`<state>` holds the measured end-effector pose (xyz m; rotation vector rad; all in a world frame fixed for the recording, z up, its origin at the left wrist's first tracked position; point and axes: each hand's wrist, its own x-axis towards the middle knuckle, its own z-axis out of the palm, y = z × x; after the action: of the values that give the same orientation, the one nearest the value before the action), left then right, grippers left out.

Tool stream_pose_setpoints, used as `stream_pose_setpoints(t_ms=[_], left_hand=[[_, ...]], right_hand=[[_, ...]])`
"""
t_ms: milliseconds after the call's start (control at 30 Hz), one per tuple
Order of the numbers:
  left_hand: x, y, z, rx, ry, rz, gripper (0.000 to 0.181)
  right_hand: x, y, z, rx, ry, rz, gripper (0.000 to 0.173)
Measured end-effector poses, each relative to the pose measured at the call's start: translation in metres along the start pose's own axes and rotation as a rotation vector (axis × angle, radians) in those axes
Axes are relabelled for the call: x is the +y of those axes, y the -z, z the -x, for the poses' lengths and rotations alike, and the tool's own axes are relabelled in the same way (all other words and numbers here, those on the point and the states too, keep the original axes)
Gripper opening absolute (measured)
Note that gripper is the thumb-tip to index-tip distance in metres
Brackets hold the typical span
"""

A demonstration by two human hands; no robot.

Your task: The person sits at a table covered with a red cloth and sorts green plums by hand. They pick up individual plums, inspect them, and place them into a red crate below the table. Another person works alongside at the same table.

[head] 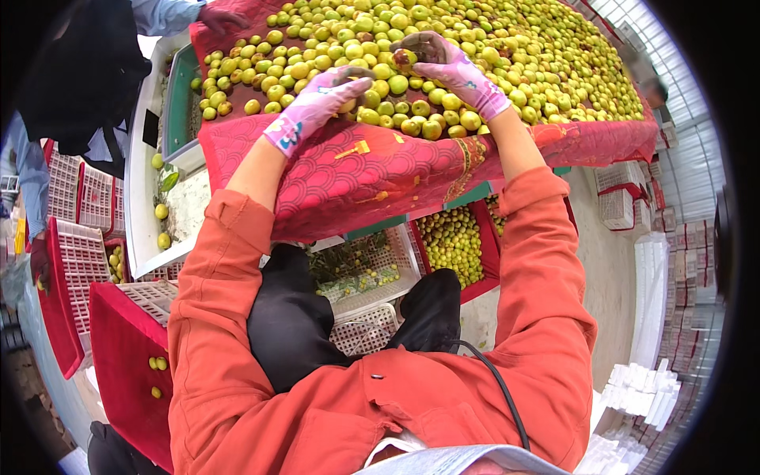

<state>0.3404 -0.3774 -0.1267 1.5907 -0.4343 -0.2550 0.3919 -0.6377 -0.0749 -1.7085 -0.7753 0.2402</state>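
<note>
A thick layer of small round yellow-green fruit covers a table draped in a patterned red cloth. My right hand, in a pink flowered glove with darkened fingers, holds one brown-blotched fruit between thumb and fingers above the layer. My left hand, gloved alike, is over the near edge of the fruit, palm turned inward; a fruit shows just beneath its fingers, and whether they grip it cannot be told.
A co-worker in dark clothing stands at the left, a dark-gloved hand at the table's corner. A white tray lies along the left side. Below are a red-lined crate of fruit and a white plastic crate with leaves. Red-lined crates stand lower left.
</note>
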Motion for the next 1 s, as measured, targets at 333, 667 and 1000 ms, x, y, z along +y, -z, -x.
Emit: stream_pose_setpoints(t_ms=[333, 667, 1000], left_hand=[[-0.013, -0.002, -0.004, 0.149, -0.107, -0.083, 0.037], [-0.006, 0.001, 0.000, 0.429, -0.392, -0.640, 0.047], [-0.016, 0.002, -0.008, 0.301, -0.085, -0.834, 0.042]], right_hand=[[-0.007, -0.061, -0.011, -0.108, 0.105, 0.104, 0.045], [0.028, 0.064, 0.046, 0.883, 0.106, 0.346, 0.025], [0.051, 0.092, 0.056, 0.183, -0.577, 1.281, 0.070]])
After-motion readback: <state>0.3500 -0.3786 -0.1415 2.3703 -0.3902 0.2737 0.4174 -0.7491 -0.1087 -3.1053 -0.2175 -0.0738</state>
